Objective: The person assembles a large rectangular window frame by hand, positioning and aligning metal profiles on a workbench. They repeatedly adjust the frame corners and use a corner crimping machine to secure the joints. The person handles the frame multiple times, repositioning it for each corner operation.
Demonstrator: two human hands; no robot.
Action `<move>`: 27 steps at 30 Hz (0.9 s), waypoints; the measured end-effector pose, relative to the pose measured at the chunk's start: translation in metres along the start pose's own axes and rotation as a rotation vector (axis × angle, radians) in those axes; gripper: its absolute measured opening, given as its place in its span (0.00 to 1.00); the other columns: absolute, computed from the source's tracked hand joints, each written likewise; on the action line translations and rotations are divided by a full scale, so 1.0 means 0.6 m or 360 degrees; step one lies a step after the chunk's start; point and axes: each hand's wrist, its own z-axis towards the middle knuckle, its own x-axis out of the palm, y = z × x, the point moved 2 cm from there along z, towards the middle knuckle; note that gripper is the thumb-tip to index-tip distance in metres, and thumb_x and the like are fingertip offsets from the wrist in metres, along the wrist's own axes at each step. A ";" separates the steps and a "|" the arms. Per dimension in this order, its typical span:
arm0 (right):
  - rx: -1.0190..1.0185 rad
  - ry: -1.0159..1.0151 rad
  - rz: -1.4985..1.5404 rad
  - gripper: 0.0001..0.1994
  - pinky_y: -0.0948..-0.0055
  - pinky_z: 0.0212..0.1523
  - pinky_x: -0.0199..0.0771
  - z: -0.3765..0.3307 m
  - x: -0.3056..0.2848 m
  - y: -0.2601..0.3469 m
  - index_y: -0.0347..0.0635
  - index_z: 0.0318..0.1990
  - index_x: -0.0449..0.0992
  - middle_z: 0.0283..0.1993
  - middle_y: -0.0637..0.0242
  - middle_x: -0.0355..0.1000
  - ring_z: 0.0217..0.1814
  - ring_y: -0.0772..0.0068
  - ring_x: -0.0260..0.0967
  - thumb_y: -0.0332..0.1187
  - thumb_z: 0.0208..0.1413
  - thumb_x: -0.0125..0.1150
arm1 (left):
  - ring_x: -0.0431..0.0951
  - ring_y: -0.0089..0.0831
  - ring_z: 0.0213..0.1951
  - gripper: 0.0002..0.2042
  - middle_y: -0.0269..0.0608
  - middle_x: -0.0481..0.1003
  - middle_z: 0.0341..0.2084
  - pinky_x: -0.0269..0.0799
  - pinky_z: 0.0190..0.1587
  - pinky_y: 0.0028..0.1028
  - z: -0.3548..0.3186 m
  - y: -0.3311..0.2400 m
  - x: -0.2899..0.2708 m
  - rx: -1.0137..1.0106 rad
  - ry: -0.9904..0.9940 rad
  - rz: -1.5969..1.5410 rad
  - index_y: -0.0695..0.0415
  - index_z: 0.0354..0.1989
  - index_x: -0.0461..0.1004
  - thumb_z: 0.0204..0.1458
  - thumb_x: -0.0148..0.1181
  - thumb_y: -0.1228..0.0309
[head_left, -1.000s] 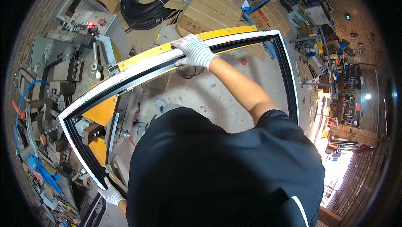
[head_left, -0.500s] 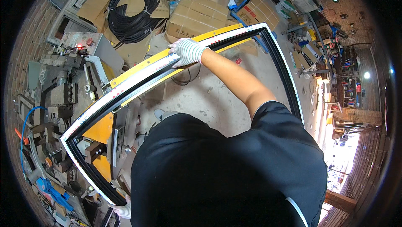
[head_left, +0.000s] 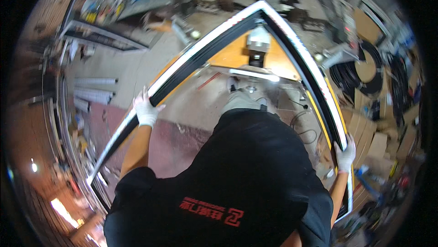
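A large window frame (head_left: 218, 31), white outside with a black inner channel, surrounds my body, one corner pointing away from me. My left hand (head_left: 147, 110), in a striped whitish glove, grips its left side, thumb on the inner edge. On the right side my right hand (head_left: 345, 156), gloved the same way, is closed around the frame's bar. The far corner lies over the orange-yellow table (head_left: 230, 55) of a machine, by its metal block (head_left: 258, 41). Whether the corner touches the block is unclear. Yellow bars (head_left: 318, 114) run beneath the frame's sides.
A black coil of hose or seal (head_left: 346, 74) and cardboard boxes (head_left: 362, 130) lie at the right. Another frame (head_left: 102, 35) and a bundle of profiles (head_left: 93, 95) are at the left. Cluttered metal parts fill the far side; a cable (head_left: 299, 128) lies on the floor.
My view has swung round, and the machine now lies ahead instead of at the left. My hands have moved to opposite sides of the frame; the right was on its far bar, the left at a near-left corner.
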 end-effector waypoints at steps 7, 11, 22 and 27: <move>-0.0377 0.0008 0.0069 0.42 0.52 0.77 0.61 0.039 0.043 0.029 0.36 0.71 0.67 0.73 0.47 0.67 0.75 0.43 0.64 0.36 0.48 0.79 | 0.75 0.54 0.59 0.61 0.56 0.76 0.58 0.68 0.65 0.49 -0.020 0.058 -0.021 -0.0022 -0.0109 -0.0058 0.60 0.74 0.62 0.28 0.88 0.48; -0.0351 0.0077 0.0181 0.43 0.52 0.78 0.60 0.080 0.038 0.079 0.33 0.73 0.65 0.73 0.44 0.67 0.76 0.41 0.63 0.34 0.49 0.77 | 0.78 0.54 0.55 0.59 0.56 0.78 0.54 0.72 0.61 0.49 -0.023 0.065 -0.018 0.0024 -0.0213 0.0016 0.61 0.71 0.64 0.27 0.88 0.48; -0.0789 -0.0111 0.0122 0.45 0.49 0.77 0.59 0.183 -0.019 0.295 0.31 0.72 0.64 0.72 0.40 0.66 0.75 0.38 0.62 0.39 0.48 0.80 | 0.77 0.59 0.54 0.56 0.59 0.77 0.55 0.72 0.59 0.54 0.054 -0.072 -0.036 -0.0048 0.0002 -0.0112 0.51 0.76 0.63 0.37 0.82 0.41; -0.0932 -0.0260 0.0051 0.43 0.47 0.77 0.57 0.273 -0.032 0.428 0.27 0.68 0.67 0.70 0.41 0.66 0.75 0.38 0.61 0.43 0.48 0.79 | 0.74 0.63 0.57 0.53 0.64 0.74 0.57 0.69 0.62 0.55 0.143 -0.229 -0.034 0.0522 -0.0392 -0.0365 0.64 0.70 0.64 0.39 0.80 0.44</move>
